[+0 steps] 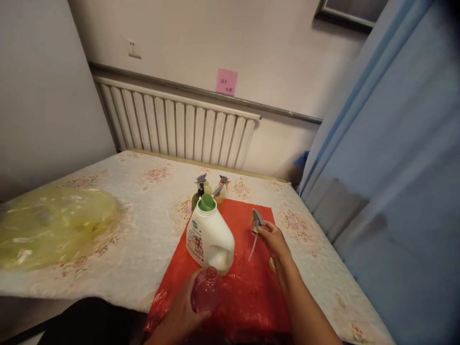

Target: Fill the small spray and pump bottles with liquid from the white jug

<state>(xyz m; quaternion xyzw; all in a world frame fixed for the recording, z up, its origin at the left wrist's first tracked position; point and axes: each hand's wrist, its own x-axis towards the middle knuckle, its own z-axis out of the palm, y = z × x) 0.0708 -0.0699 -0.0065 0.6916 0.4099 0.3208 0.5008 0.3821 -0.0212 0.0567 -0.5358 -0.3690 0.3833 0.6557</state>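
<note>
My left hand (187, 304) is wrapped round a clear pinkish bottle (207, 292) whose neck is uncapped. In my right hand (275, 239) is a grey spray trigger head (257, 219), gripped at its collar, with its thin dip tube (253, 248) hanging down over the red sheet. The trigger head and the bottle are apart. Between and beyond my hands stands a large white detergent jug (215, 235) with a green insert (207, 202) in its open mouth. A pale round cap (272, 264) lies partly hidden by my right wrist.
Several spray bottles (223, 184) stand behind the jug. A red plastic sheet (247, 292) covers part of the floral bedspread (143, 211). To the left lies a yellow plastic bag (57, 225); a blue curtain (388, 182) hangs on the right, and a radiator (176, 124) runs along the wall.
</note>
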